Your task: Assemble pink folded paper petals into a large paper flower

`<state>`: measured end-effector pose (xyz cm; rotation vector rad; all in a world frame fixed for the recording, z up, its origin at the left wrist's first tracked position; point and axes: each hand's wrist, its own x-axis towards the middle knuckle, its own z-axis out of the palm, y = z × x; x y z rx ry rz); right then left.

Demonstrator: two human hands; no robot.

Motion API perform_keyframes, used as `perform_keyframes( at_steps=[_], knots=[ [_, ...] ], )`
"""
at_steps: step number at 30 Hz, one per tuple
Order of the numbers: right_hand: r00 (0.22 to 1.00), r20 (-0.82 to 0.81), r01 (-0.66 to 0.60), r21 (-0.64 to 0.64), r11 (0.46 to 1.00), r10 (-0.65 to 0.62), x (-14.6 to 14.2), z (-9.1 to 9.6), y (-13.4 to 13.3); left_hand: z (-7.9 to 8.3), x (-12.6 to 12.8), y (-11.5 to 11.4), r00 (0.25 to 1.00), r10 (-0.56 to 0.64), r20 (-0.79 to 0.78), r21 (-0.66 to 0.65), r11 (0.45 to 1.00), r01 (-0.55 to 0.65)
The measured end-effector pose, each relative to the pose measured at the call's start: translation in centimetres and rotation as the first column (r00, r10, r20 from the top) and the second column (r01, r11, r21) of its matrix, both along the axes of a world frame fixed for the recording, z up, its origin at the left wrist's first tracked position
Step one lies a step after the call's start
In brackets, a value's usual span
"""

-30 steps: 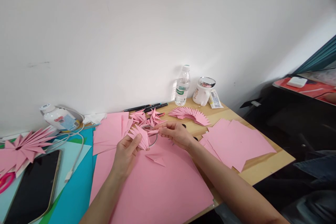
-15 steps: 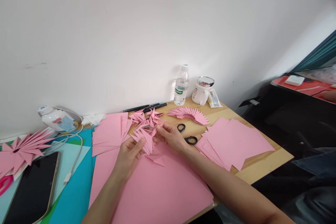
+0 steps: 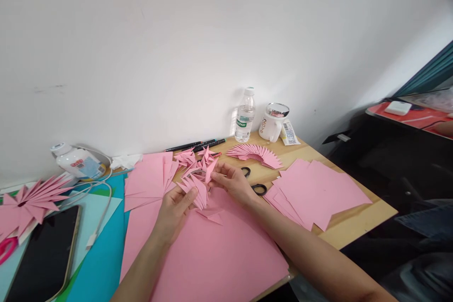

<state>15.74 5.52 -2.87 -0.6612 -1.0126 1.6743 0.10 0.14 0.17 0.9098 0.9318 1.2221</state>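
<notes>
My left hand (image 3: 179, 207) is closed on a small fan of folded pink paper pieces (image 3: 198, 192), its thumb across their lower end. Just right of it, my right hand (image 3: 231, 183) pinches a single folded pink paper piece (image 3: 211, 169), tilted with its point upward. Beneath both hands lies a large pink sheet (image 3: 219, 264), and one loose folded piece (image 3: 213, 217) rests on it. A heap of folded pink pieces (image 3: 186, 156) sits just beyond my hands. Scissors with black handles (image 3: 259, 189) lie beside my right wrist, their blades hidden.
A curved pleated paper strip (image 3: 255, 153), a water bottle (image 3: 245, 115) and a white mug (image 3: 271, 125) stand toward the wall. Pink paper sheets (image 3: 318, 188) lie on the right. At left are a phone (image 3: 46, 255), a white cable (image 3: 102, 217), a pill bottle (image 3: 79, 163) and a pink paper pinwheel (image 3: 31, 203).
The folded piece in my right hand now shows upright above the fingertips, and that hand has shifted slightly right. My left hand still holds the fan in nearly the same place.
</notes>
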Motion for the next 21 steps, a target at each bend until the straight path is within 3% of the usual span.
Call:
perform_keyframes(
  at_steps=[21],
  knots=[
    [0.987,0.150,0.045,0.086,0.995,-0.057,0.04,0.24,-0.25,-0.50,-0.34,0.08,0.996,0.037,-0.084,0.033,0.999,-0.034]
  ],
)
